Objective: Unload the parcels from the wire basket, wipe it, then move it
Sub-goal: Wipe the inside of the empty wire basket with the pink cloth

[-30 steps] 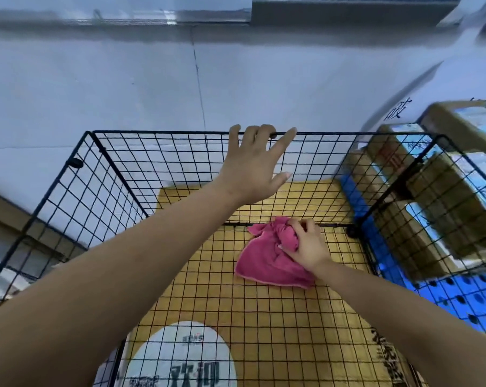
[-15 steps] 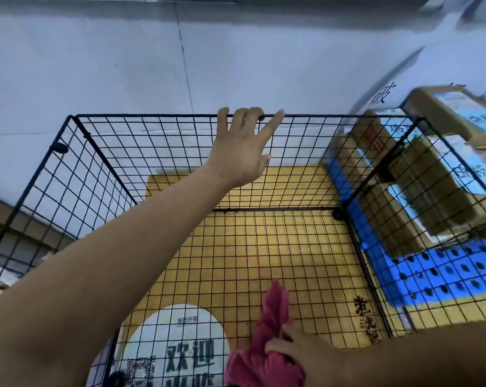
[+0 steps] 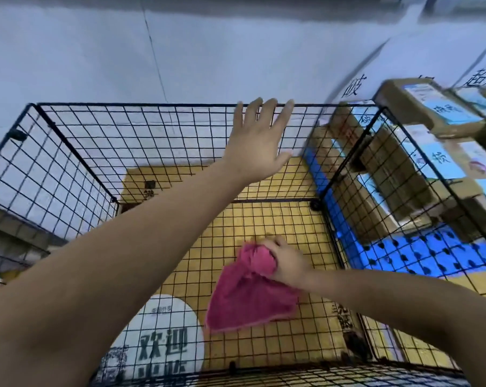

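Your right hand [image 3: 288, 261], fingers clenched round the bunched pink cloth [image 3: 250, 297], has pushed out from the near edge to the middle of the basket [image 3: 124, 105] floor, which looks like another wiping stroke. Your left hand [image 3: 257, 152] stays on the far rim, fingers straight. The parcels [image 3: 403, 104] sit outside, to the right, so unloading looks done.

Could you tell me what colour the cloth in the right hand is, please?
The cloth is pink, clearest in the head view.

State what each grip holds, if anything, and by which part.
The right grip holds the cloth by its bunched upper end. The left grip holds nothing; its straight fingers touch the basket's far rim.
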